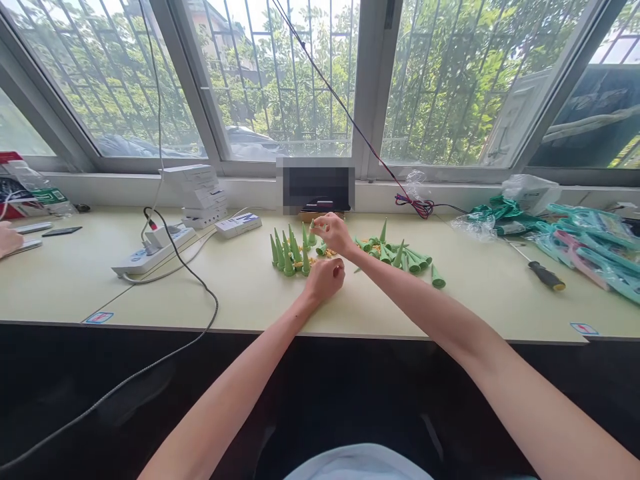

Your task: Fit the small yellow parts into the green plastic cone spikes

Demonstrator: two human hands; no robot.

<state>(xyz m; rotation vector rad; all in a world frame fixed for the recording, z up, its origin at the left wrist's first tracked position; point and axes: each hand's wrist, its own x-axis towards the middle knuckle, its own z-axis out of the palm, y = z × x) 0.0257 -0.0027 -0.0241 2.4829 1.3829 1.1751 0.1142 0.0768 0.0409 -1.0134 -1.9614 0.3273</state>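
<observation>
Several green cones (289,260) stand upright in a cluster on the pale table, points up. At the back right of this cluster, my right hand (334,233) pinches the tip of one green cone (312,238). Closer to me, my left hand (325,279) is closed, its fingers curled, just right of the standing cones; whatever is inside it is hidden. Small yellow-orange bits (327,253) lie between and behind the hands. Right of my hands is a loose pile of green cones (413,259), most lying on their sides, a few upright.
A power strip (155,250) with a dark cable, stacked white boxes (197,193) and another white box (238,225) stand left. A screwdriver (546,275) and teal plastic pieces (595,247) lie right. Another person's hand (9,240) shows at the left edge. Windows (295,80) rise behind.
</observation>
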